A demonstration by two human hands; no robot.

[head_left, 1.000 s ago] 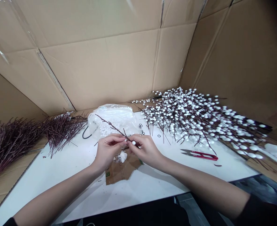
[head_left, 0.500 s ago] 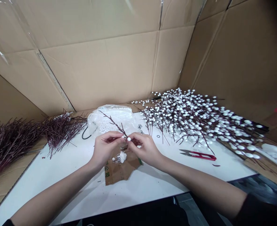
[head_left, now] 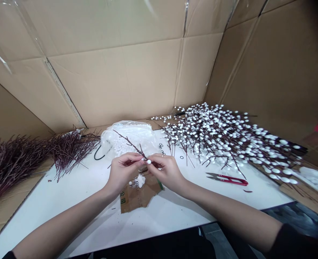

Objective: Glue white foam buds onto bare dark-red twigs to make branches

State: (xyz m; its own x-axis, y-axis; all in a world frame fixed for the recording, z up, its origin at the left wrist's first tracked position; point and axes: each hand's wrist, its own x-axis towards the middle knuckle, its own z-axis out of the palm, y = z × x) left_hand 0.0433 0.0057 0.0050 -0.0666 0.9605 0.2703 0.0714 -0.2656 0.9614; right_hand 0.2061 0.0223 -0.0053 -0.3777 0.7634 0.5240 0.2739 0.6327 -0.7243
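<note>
Over the middle of the white tabletop, my left hand (head_left: 123, 172) and my right hand (head_left: 169, 173) meet at the fingertips, both closed in a pinch. Between them is a thin dark brown artificial branch (head_left: 130, 142), its twiggy tip slanting up to the left. A white foam ball (head_left: 149, 162) shows on it at my right fingertips, and a smaller bit of white shows by my left fingertips. Fingers cover the branch's lower end. Just below the hands, a white lump of what looks like glue (head_left: 140, 181) lies on a torn cardboard piece (head_left: 137, 201).
A clear plastic bag (head_left: 132, 131) of white balls lies behind my hands. Bare dark branches (head_left: 69, 151) are piled at left. Many white-balled branches (head_left: 215, 133) spread at right, with red thread snips (head_left: 229, 178) in front. Cardboard walls (head_left: 116, 79) stand behind.
The branch has tilted slightly, its tip a little lower and further left. Both hands keep their pinch at nearly the same place.
</note>
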